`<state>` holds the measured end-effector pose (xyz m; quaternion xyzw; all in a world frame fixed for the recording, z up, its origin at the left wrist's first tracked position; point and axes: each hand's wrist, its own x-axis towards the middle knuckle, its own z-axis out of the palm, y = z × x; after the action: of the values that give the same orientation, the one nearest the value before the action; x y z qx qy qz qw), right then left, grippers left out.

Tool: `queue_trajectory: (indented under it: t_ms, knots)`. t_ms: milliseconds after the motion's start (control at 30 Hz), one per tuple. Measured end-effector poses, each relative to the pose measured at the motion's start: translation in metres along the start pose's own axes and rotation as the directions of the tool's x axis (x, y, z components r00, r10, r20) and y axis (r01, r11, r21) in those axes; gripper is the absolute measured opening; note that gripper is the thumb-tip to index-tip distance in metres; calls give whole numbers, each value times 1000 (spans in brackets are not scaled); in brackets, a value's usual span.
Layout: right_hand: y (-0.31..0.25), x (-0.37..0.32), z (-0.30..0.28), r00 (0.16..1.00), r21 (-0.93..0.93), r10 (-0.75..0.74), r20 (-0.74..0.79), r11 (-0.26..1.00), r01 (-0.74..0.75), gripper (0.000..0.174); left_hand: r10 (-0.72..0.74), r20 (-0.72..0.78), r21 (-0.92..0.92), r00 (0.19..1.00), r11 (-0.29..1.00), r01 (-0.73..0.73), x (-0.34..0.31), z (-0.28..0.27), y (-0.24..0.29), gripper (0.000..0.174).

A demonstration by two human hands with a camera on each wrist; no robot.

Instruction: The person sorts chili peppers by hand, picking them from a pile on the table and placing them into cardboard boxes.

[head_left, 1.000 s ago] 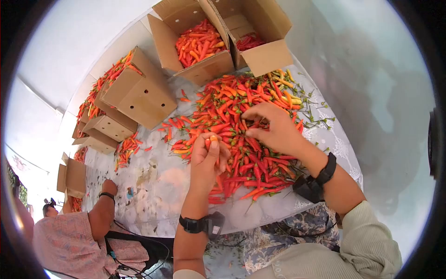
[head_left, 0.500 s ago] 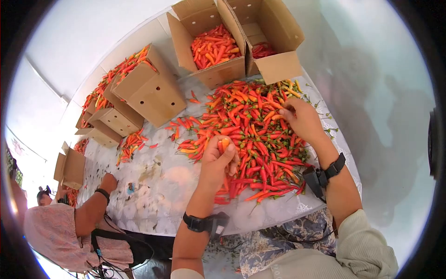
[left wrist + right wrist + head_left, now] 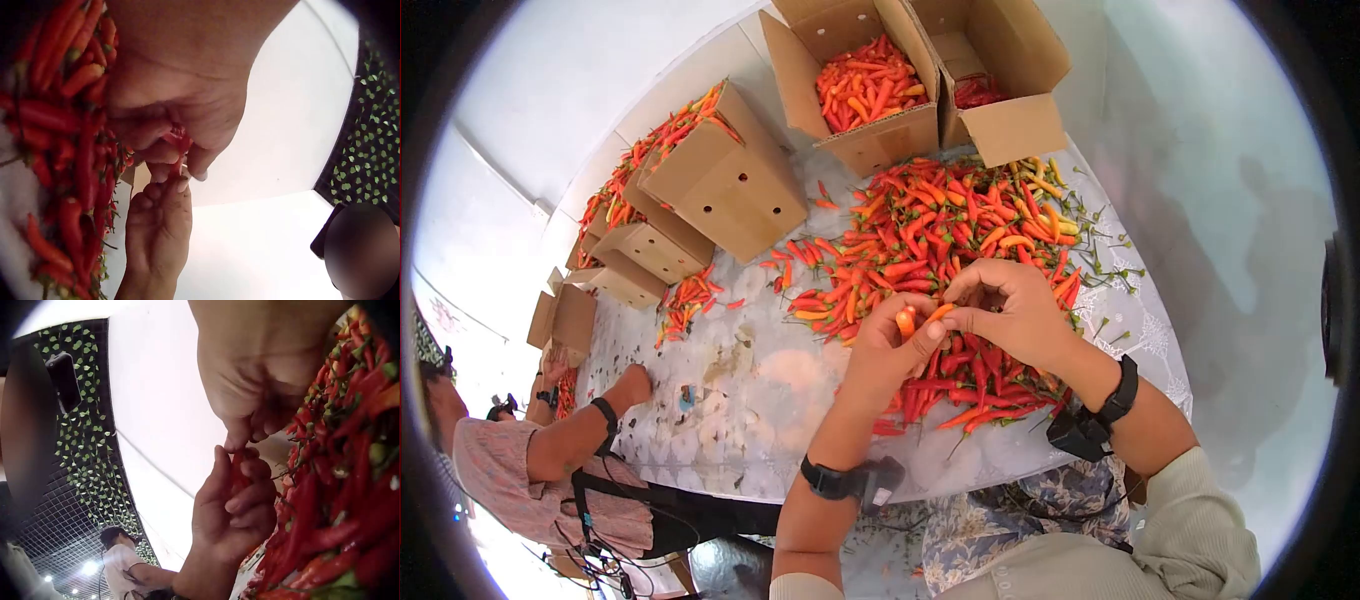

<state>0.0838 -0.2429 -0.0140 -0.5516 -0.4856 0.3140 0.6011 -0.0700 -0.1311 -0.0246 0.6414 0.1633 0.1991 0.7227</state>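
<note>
As viewed from the head, the left hand (image 3: 878, 350) has its fingers curled round one orange chilli (image 3: 906, 321), its tip exposed above the thumb. The right hand (image 3: 1022, 312) pinches a second orange chilli (image 3: 941, 313) between thumb and fingertips, just beside the left thumb. Both hands are close together over the near side of one large chilli pile (image 3: 960, 220) on the counter (image 3: 785, 445), its contents too many to count. Two open cartons stand behind the pile: the left carton (image 3: 880, 145) holds a heap of orange-red chillies, the right carton (image 3: 1015, 130) a smaller dark red quantity. Along the counter's left side, four further cartons are noted; the nearest, a punched carton (image 3: 725, 185), shows three dark holes. One small loose group (image 3: 688, 303) of chillies lies beside that row. Two wrist units are worn, one per arm; the pale label (image 3: 882, 496) on the left unit is too small to read. Faint marks on the shirt (image 3: 1040, 570) are likewise illegible. One person (image 3: 550, 470) in a patterned top stands at left, an arm over the counter.
</note>
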Motion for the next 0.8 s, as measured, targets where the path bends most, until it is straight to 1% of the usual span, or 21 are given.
queue_trajectory:
  t_ms: [67, 167, 200, 267, 300, 367, 400, 467, 567, 667, 767, 800]
  knots:
    - [1, -1, 2, 1000, 26, -17, -18, 1000, 17, 19, 5, -33, -31, 999, 1000, -6, -1, 2, 1, 21]
    - [10, 3, 7, 984, 181, -166, -59, 968, 174, 18, -1, -54, -96, 999, 995, -4, -2, 2, 4, 22]
    - [9, 3, 8, 988, 222, -146, -49, 963, 154, 16, -9, -56, -122, 998, 993, 2, -3, 1, 5, 22]
    - [6, 2, 8, 994, 301, -109, -31, 947, 114, 12, -8, -33, -117, 999, 993, 4, -4, 1, 6, 22]
    - [7, 2, 7, 991, 219, -128, -38, 967, 133, 11, -5, -22, -113, 1000, 994, 3, -3, 1, 6, 23]
    - [9, 2, 6, 984, 48, -170, -43, 984, 172, 8, 44, -23, -104, 999, 993, -46, -3, 6, 1, 22]
    - [9, 2, 6, 979, -5, -197, -50, 980, 197, 9, 68, -24, -100, 997, 992, -70, -3, 8, -2, 22]
    - [6, 2, 4, 967, -112, -250, -57, 964, 242, 10, 67, 12, -101, 998, 993, -66, -2, 6, -3, 20]
    - [7, 3, 2, 947, -182, -320, -16, 932, 312, 13, 47, 57, -113, 997, 993, -40, -3, 3, -3, 18]
    - [8, 4, 0, 945, -224, -327, 13, 920, 322, 15, 37, 82, -123, 996, 992, -27, -2, 2, -3, 17]
    - [5, 3, 0, 978, -120, -209, 14, 970, 210, 14, 9, 88, -130, 996, 992, 2, -3, 3, -3, 17]
    - [6, 3, -1, 978, -126, -206, 23, 970, 207, 15, 2, 87, -132, 996, 991, 9, -3, 3, -2, 17]
